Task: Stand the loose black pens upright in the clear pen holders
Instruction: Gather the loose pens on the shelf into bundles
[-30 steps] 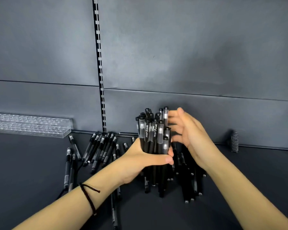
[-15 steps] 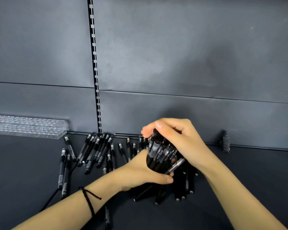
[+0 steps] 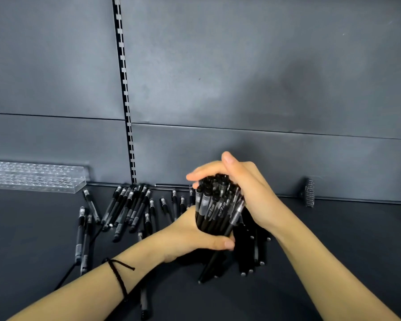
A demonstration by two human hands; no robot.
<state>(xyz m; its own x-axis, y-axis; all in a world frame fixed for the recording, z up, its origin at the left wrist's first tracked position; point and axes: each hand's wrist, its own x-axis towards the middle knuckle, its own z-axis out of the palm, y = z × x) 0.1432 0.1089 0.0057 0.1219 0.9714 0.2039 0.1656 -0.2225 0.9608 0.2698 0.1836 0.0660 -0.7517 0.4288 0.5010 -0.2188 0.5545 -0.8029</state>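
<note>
A thick bundle of black pens (image 3: pixel 214 208) stands nearly upright at the centre of the dark shelf. My left hand (image 3: pixel 190 235) wraps around the bundle's lower part from the left. My right hand (image 3: pixel 243 188) lies cupped over the caps and the right side of the bundle. One pen slips out below the bundle, pointing down-left. Several loose black pens (image 3: pixel 127 207) lie flat on the shelf to the left. A long clear pen holder (image 3: pixel 36 178) with rows of holes sits at the far left against the back wall, with no pens in it.
More black pens (image 3: pixel 252 249) lie in a heap behind and right of the bundle. A small ribbed metal bracket (image 3: pixel 309 192) stands at the back right. A slotted vertical rail (image 3: pixel 125 93) runs up the grey back panel. The dark shelf surface (image 3: pixel 333 239) extends right.
My right hand has come from beside the bundle onto its caps and stays cupped there. The bundle has been lowered and tilted slightly. The view has shifted a little.
</note>
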